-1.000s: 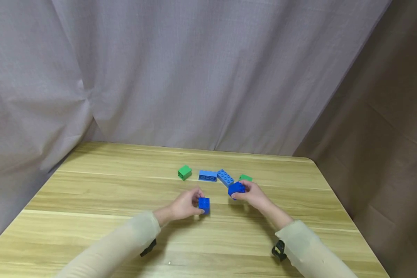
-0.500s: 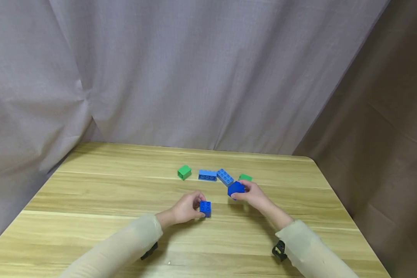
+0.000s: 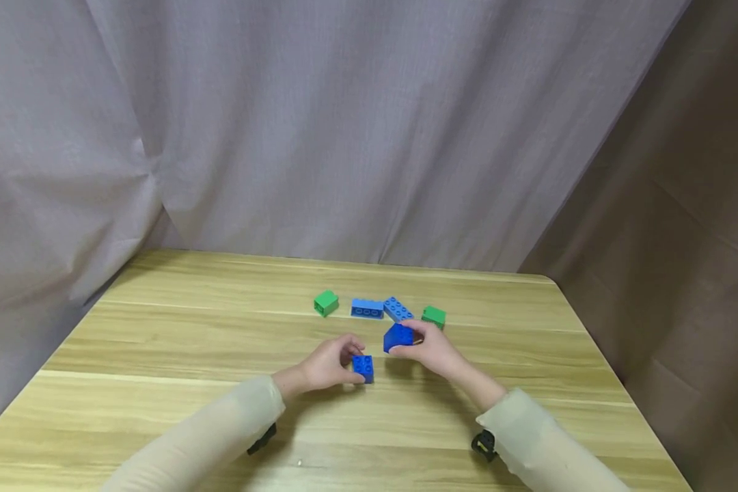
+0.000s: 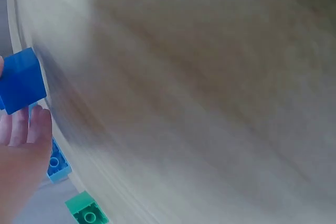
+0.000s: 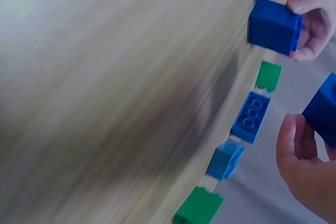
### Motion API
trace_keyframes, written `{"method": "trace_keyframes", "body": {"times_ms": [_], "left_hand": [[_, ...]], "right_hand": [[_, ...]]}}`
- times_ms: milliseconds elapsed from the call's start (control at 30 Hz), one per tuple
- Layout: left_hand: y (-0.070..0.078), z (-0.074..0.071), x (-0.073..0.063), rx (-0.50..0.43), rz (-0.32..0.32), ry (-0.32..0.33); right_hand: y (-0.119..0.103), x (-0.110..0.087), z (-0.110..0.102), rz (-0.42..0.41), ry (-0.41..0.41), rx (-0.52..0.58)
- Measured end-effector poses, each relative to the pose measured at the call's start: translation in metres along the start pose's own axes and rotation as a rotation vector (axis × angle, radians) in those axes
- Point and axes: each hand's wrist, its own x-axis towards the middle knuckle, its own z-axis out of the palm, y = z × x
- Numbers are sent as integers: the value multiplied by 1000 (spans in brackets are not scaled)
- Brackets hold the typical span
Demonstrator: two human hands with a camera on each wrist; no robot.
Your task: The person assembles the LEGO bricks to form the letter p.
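Note:
In the head view my left hand [image 3: 329,364] pinches a dark blue square brick [image 3: 363,367] with its studs facing up, thumb on the near side and fingers behind. My right hand [image 3: 435,350] grips another dark blue brick [image 3: 398,337] with a slanted side, held tilted to the right of and beyond the first. A small gap separates the two bricks. The left wrist view has the square brick [image 4: 21,80] at its left edge, above the fingers. Both hands show in the right wrist view, where the right hand's brick [image 5: 323,111] is cut off by the frame.
Behind the hands lie a green brick [image 3: 326,303], a lighter blue brick [image 3: 367,309] on its side, a lighter blue brick with studs up [image 3: 398,309] and another green brick [image 3: 433,316]. The wooden table [image 3: 221,294] ends at a grey curtain [image 3: 320,137].
My right hand has moved left with its brick, closer to the left hand's brick, uncovering more of the right green brick. The left hand's brick has come slightly nearer to me.

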Motion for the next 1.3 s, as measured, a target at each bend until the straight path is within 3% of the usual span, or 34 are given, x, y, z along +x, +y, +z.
{"method": "trace_keyframes", "body": {"times_ms": [467,767,1000,1300], "left_hand": [[0,-4,3,30,-24,-29],[-2,-4,5,50,-22,-33],[-2,-2,3,41,1,-18],[-1,-3,2,35,3,-24]], "right_hand": [[-25,3,20,-118,-29,-32],[-23,4,30,-137,-45,-41],[-18,4,39,-217,-84,-82],[-19,4,46,-219,-119,-122]]}}
